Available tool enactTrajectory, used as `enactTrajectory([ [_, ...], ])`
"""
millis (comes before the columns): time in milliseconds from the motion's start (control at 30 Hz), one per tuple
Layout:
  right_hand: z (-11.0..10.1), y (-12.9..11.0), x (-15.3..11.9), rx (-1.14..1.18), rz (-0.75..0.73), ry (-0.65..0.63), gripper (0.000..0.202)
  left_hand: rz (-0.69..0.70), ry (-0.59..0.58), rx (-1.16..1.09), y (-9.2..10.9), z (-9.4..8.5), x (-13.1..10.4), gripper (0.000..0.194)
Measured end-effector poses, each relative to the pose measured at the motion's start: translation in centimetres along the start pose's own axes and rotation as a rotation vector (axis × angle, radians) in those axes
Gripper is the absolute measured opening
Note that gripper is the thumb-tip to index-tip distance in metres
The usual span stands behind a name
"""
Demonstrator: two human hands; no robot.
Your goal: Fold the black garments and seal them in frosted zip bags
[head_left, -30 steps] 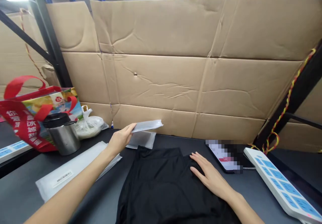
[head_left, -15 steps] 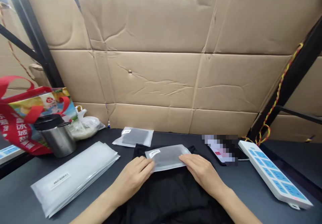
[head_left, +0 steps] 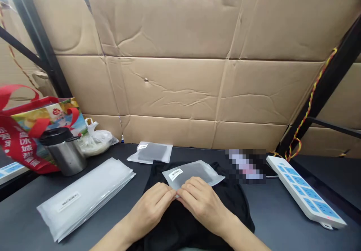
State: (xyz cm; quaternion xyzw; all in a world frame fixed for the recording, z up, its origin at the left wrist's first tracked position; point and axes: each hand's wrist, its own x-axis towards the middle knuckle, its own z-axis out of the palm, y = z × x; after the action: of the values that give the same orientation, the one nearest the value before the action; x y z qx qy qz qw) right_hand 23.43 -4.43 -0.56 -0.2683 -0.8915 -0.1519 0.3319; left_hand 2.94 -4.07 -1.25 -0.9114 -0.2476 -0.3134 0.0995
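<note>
A frosted plastic bag (head_left: pixel 191 170) with a barcode label lies over a black garment (head_left: pixel 180 224) at the front middle. My left hand (head_left: pixel 158 204) pinches the bag's near edge at its left part. Right beside it, my right hand (head_left: pixel 199 202) grips the same edge, and the fingertips of both hands almost meet. Something dark shows through the frosted plastic. Behind the garment is a second frosted bag (head_left: pixel 154 152) with a dark item inside and a label. To the left rests a stack of larger frosted bags (head_left: pixel 87 196).
At the left stand a steel cup (head_left: pixel 66 155), a red carrier bag (head_left: pixel 28 149) and a knotted plastic bag (head_left: pixel 97 142). On the right are a blurred-out phone (head_left: pixel 246 166) and a white power strip (head_left: pixel 306 192). A cardboard wall (head_left: pixel 175 89) closes the back.
My right hand has moved left and nearer, from the bag's right end to beside my left hand. My left hand has shifted slightly nearer. The bag's right end is now uncovered.
</note>
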Motion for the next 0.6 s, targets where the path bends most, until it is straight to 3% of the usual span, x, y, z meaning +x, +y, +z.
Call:
enactTrajectory([
  [167, -0.1, 1.7, -1.6, -0.045, -0.038, 0.005, 0.016, -0.011, -0.008, -0.008, -0.3, -0.6, -0.4, 0.02],
  [400, -3.3, 6.2, -5.2, -0.113, 0.136, 0.004, 0.019, -0.07, 0.058, -0.061, -0.6, -1.3, -0.1, 0.016],
  [600, -4.3, 8.4, -7.1, -0.159, 0.225, 0.02, 0.018, -0.096, 0.085, -0.056, -0.8, -1.7, 0.0, 0.015],
])
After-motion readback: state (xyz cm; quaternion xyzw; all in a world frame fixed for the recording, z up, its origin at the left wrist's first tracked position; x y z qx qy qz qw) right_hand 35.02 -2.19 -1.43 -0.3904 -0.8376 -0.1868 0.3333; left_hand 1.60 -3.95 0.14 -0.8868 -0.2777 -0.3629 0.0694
